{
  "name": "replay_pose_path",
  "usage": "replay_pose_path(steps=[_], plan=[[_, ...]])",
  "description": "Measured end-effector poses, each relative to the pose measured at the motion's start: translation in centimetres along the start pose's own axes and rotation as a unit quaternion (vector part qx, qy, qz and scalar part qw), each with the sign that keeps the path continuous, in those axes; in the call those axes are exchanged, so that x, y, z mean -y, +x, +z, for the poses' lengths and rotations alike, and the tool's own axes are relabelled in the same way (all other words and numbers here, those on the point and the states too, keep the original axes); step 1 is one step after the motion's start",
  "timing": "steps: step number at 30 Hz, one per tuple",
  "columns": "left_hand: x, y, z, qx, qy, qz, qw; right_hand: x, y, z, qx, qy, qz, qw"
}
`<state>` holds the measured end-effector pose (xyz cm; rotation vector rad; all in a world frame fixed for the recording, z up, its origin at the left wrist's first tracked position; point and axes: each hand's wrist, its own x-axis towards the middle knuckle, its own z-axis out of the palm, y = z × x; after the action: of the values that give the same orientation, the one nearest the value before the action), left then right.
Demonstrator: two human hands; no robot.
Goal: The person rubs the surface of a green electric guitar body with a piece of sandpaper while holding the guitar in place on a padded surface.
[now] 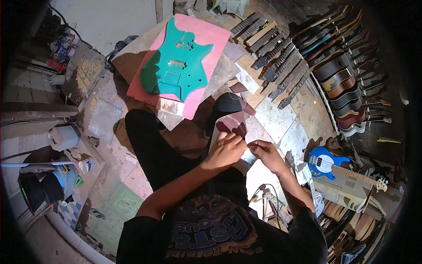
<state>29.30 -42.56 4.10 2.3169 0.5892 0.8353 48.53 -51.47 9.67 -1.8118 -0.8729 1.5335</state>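
Observation:
Over my right leg I hold a reddish-brown sheet (pixel 233 121) that looks like sandpaper, with a paler side showing along its left edge. My left hand (pixel 226 150) is closed on its near part, fingers bent over it. Close beside it, my right hand (pixel 266 155) pinches the sheet's near right edge between thumb and fingers. Beyond my hands, a teal-green electric guitar body (pixel 191 66) lies flat on a pink board (pixel 211 37). Cut-outs and small holes show in its face, and a shadow covers its left side. Neither hand touches the body.
The pink board rests on a low table (pixel 127 61). Several guitar necks (pixel 281 66) lie in a row at the far right, with acoustic guitars (pixel 343 88) standing behind. A blue electric bass (pixel 324 163) lies at the right. A white container (pixel 65 137) stands at the left.

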Motion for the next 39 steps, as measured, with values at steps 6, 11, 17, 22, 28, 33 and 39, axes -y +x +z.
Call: replay_pose_path(steps=[6, 11, 17, 22, 28, 33, 39], plan=[[-0.1, 1.2, -1.8, 0.029, -0.063, -0.021, 0.997, -0.6, 0.0, 0.0, 0.004, -0.096, -0.046, 0.994], [-0.1, 1.3, -2.2, 0.083, -0.069, -0.032, 0.994, 1.4, -0.2, 0.8, -0.018, -0.244, -0.133, 0.96], [0.6, 2.1, -3.6, 0.104, -0.153, -0.054, 0.981, 1.8, -0.1, 0.3, -0.012, -0.216, -0.139, 0.966], [1.9, 3.8, -4.9, 0.109, -0.278, -0.121, 0.947, 1.7, 0.2, -0.6, -0.004, 0.016, -0.083, 0.996], [2.1, 3.9, -5.3, 0.12, -0.403, -0.157, 0.894, 3.2, -0.7, -0.8, 0.003, 0.091, -0.082, 0.992], [1.7, 4.1, -5.6, 0.119, -0.418, -0.167, 0.885, 3.7, -1.1, -0.5, 0.003, 0.1, -0.095, 0.991], [2.6, 4.1, -3.7, 0.128, -0.281, -0.233, 0.922, 5.5, -1.2, 0.3, -0.13, -0.311, -0.331, 0.881]])
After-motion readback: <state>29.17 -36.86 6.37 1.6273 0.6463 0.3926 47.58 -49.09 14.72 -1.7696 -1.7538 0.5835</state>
